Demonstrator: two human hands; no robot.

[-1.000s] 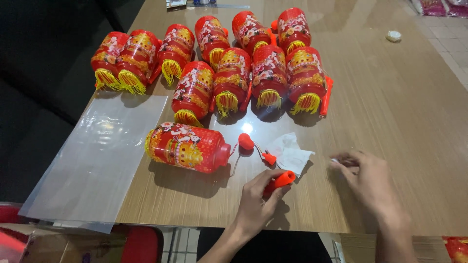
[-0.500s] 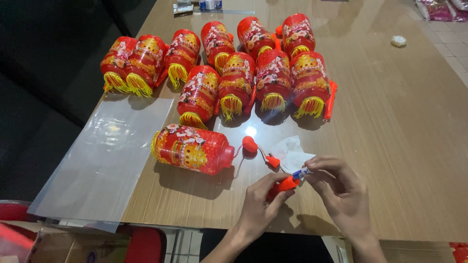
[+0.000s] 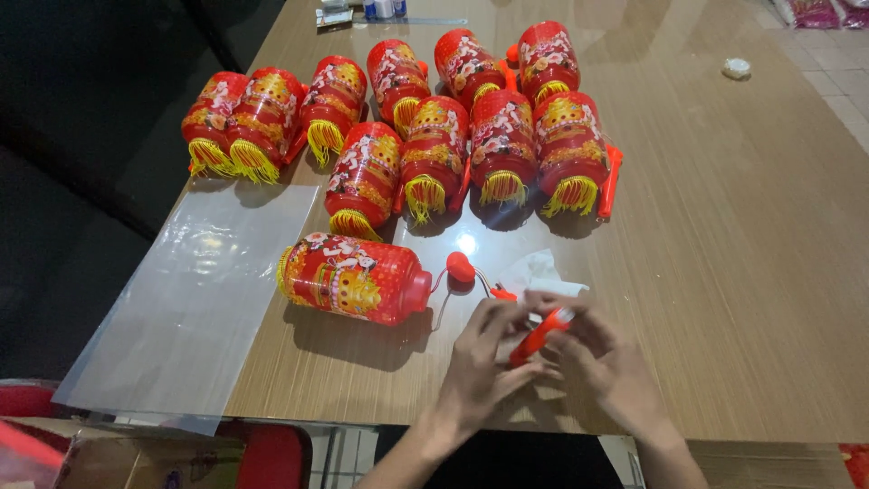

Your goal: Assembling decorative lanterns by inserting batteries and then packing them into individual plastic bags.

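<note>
Red handle stick [image 3: 540, 332] | pinched between my left hand [image 3: 484, 367] and right hand [image 3: 605, 360] near the table [image 3: 724, 272] edge (right hand joined a second ago, was resting apart) | both now work it, wire leads to lone lantern [image 3: 355, 278] | 1 plastic sheet [image 3: 195, 299] left.

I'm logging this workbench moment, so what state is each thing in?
Left hand: closed on the red handle.
Right hand: fingers on the same handle.
Red handle: held, tilted, just above the table.
Near lantern: lying on its side, wired to a red bulb piece.
Other lanterns: lying in rows, tassels toward the person.
Plastic sheet: flat, overhanging the table edge.
</note>
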